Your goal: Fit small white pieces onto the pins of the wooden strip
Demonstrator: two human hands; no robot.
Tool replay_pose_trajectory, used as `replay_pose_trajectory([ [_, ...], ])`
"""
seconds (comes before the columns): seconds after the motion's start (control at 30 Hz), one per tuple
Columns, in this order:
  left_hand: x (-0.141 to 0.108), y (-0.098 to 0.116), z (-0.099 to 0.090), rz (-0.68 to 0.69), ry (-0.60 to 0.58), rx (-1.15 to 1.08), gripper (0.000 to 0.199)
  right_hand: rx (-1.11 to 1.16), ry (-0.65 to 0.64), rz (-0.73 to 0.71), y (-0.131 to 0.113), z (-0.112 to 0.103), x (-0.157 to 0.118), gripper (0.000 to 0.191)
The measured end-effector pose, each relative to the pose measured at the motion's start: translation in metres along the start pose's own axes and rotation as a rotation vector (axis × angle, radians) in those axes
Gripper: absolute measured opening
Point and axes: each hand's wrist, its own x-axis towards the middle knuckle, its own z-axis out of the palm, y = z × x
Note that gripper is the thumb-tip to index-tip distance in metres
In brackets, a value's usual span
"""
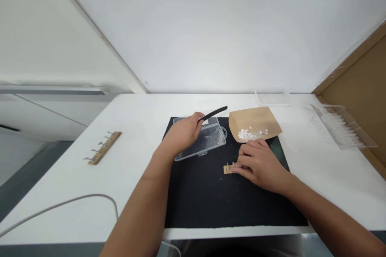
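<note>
My left hand (184, 133) is closed around a slim black tool (215, 113), whose tip points up and right. It is over a clear plastic case (200, 146) with small clear pieces inside. My right hand (257, 162) has its fingers pinched at a small wooden strip (226, 170) with metallic-looking pegs on the black mat (205, 200); the fingers hide the strip's right part. Just behind my right hand, a brown paper tray (256, 118) holds many small white pieces (245, 134).
Another wooden strip with several upright pegs (104, 148) lies on the white table (141, 124) at the left. A grey cable (87, 196) crosses the near left. Clear plastic holders (340, 126) lie at the right beside a cardboard panel (362, 84).
</note>
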Motion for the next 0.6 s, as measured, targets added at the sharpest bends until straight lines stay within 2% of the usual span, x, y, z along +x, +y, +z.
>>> replay_pose_trajectory([
  [0.1, -0.003, 0.001, -0.001, 0.036, 0.036, -0.069, 0.046, 0.011, 0.000, 0.008, 0.001, 0.002, 0.000, 0.030],
  [0.27, -0.006, -0.001, -0.002, 0.132, -0.105, 0.002, 0.035, 0.014, -0.005, 0.021, 0.002, 0.004, -0.001, 0.029],
  [0.43, -0.004, -0.004, 0.003, 0.085, -0.207, 0.081, 0.027, 0.024, -0.001, 0.030, 0.003, 0.005, -0.002, 0.027],
  [0.6, -0.002, -0.003, 0.009, 0.046, -0.189, 0.070, 0.024, 0.045, 0.016, 0.027, 0.002, 0.005, -0.001, 0.028],
])
